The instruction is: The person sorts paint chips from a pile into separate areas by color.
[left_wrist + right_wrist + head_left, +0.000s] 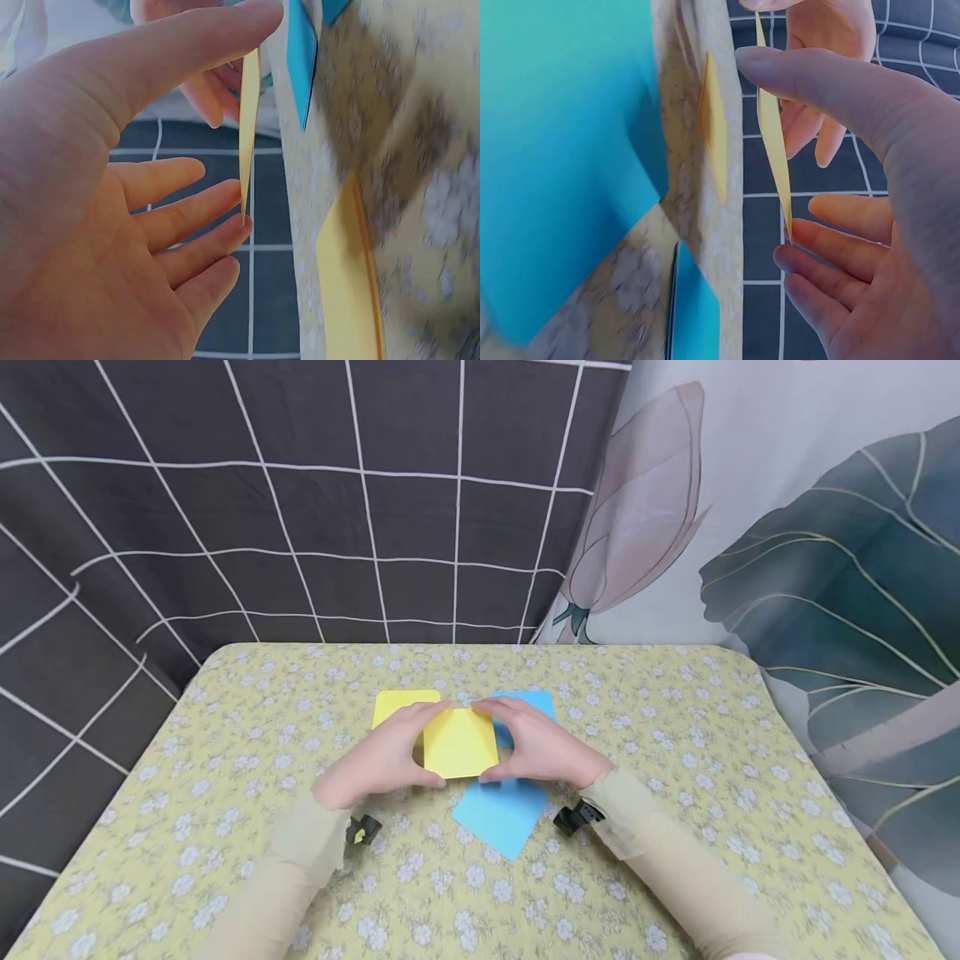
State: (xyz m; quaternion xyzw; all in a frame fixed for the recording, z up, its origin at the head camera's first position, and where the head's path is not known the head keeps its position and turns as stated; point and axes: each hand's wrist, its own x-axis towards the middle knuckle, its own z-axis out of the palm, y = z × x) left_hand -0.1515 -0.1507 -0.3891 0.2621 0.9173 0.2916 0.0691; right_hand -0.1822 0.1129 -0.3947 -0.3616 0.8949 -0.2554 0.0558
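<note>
A thin yellow square sheet [460,743], apparently paper, is raised above the table between both hands. My left hand [384,758] holds its left side, thumb at the near corner and fingertips at the far edge. On the opposite side, my right hand [542,747] grips it the same way. Seen edge-on in the left wrist view, the sheet [250,112] is slim and slightly bowed. Behind the left hand lies a yellow square stack [405,700]. A blue square stack [536,700] lies behind the right hand, partly covered by it. Nearer, a single blue sheet [504,822] rests at an angle.
The table [247,827] has a yellow floral cloth. A dark curtain with a white grid [315,510] hangs behind and to the left. On the right hangs a leaf-patterned curtain [840,568]. Black wrist mounts [577,817] sit under both wrists.
</note>
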